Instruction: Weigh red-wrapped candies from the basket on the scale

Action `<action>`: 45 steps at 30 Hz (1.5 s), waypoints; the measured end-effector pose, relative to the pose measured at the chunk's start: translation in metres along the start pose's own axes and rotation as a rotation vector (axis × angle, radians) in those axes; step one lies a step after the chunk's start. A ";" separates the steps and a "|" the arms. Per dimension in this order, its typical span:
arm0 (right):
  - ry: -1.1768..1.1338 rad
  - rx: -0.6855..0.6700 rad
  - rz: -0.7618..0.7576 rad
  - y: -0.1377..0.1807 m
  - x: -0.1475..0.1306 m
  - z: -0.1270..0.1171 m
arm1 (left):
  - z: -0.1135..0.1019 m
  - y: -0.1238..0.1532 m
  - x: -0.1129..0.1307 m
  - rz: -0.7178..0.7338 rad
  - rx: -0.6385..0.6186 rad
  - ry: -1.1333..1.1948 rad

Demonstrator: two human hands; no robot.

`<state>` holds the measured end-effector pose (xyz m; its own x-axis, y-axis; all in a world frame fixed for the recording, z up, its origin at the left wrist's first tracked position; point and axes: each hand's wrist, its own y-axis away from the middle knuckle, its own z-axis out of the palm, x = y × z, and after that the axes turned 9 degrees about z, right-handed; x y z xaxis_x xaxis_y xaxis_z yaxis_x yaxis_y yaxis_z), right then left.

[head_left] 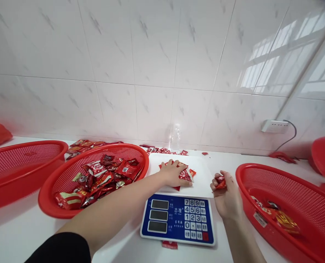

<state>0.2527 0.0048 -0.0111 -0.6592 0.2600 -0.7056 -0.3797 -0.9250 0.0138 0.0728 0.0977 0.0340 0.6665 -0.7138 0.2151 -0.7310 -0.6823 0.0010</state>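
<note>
My left hand [174,173] lies flat, fingers spread, on a small pile of red candy packets [186,174] on the white pan of an electronic scale [201,184]. My right hand [225,193] is curled just right of the pan, closed on a few red candy packets [220,182]. The scale's blue keypad panel [179,218] faces me below both hands. A red mesh basket [69,175] holding many red packets sits left of the scale, next to my left forearm.
Another red basket [288,190] at right holds a few packets. A third red basket [20,164] stands at far left. Loose packets [165,150] lie along the tiled wall. A white power strip [274,126] hangs on the wall at right. One packet [169,244] lies under the scale's front edge.
</note>
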 end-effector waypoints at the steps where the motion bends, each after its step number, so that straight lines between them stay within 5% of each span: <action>1: 0.030 -0.003 -0.018 0.001 0.001 0.002 | 0.001 0.000 0.002 0.021 0.037 -0.021; 9: 0.143 -0.003 -0.079 0.010 0.005 0.006 | 0.005 -0.003 0.005 0.032 0.249 -0.108; 16: 0.147 -0.012 -0.087 0.009 0.005 0.006 | -0.009 -0.013 -0.008 -0.071 0.400 0.061; 25: 0.158 -0.015 -0.100 0.009 0.006 0.006 | -0.013 -0.042 0.011 -0.020 0.101 0.037; 32: 0.142 -0.020 -0.101 0.009 0.008 0.005 | -0.021 -0.049 0.012 -0.074 0.127 0.044; 37: 0.151 -0.033 -0.104 0.010 0.008 0.004 | -0.027 -0.052 0.034 0.004 0.122 0.138; 42: 0.153 -0.043 -0.118 0.009 0.008 0.006 | -0.016 -0.058 0.054 0.081 -0.121 0.008; 45: 0.149 -0.049 -0.125 0.010 0.008 0.007 | -0.009 -0.058 0.054 0.090 -0.152 -0.060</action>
<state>0.2396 -0.0004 -0.0114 -0.5038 0.3331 -0.7970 -0.4178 -0.9015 -0.1127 0.1496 0.0997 0.0540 0.6019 -0.7820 0.1619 -0.7985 -0.5871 0.1332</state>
